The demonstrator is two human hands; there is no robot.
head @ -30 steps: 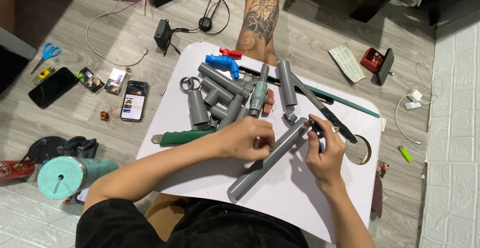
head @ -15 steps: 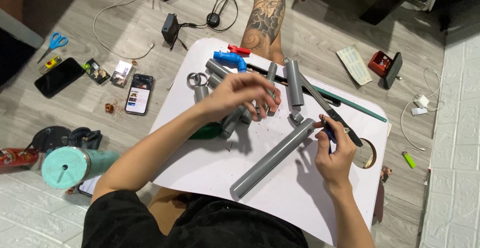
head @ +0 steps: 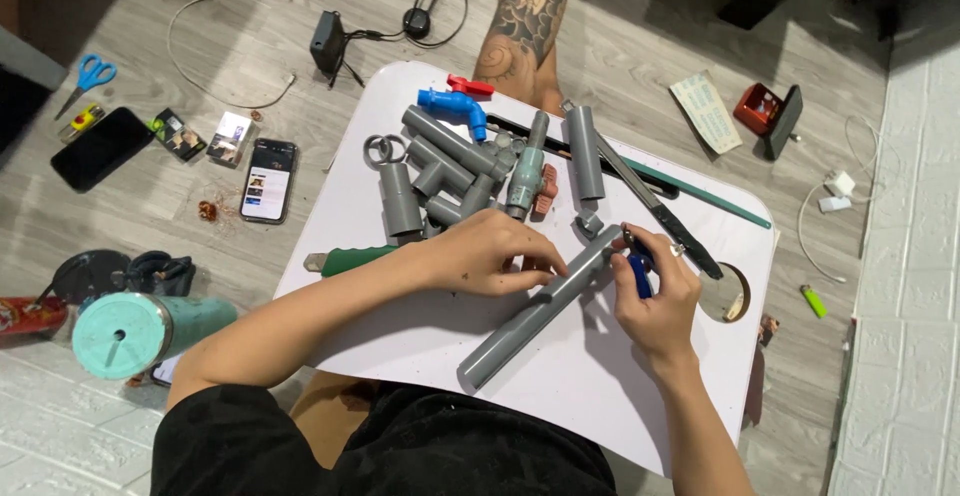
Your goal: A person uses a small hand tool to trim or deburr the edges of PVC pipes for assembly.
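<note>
we see the left hand (head: 490, 253) resting palm down on a long grey pipe (head: 540, 311), fingers curled over its upper part and pinning it to the white lap table (head: 420, 331). the pipe lies at a slant across the middle of the table, its lower end pointing toward the person's body and its upper end reaching up between the two hands. the right hand (head: 655, 296) is closed around a small blue-handled tool (head: 638, 269), held right at the pipe's upper end; we cannot tell whether the tool touches the pipe.

just above the left hand sits a heap of grey pipe fittings (head: 445, 171), with a short upright grey pipe piece (head: 584, 156) beside it and a blue elbow fitting (head: 452, 108) at the far edge of the table. a green-handled tool (head: 350, 259) pokes out from under the left forearm. a long black saw blade (head: 660, 211) lies slanted just beyond the right hand.

on the floor to the left we see a phone (head: 268, 180), blue scissors (head: 88, 76) and a teal tumbler (head: 145, 331). a tattooed leg (head: 525, 16) of another person shows beyond the table.
</note>
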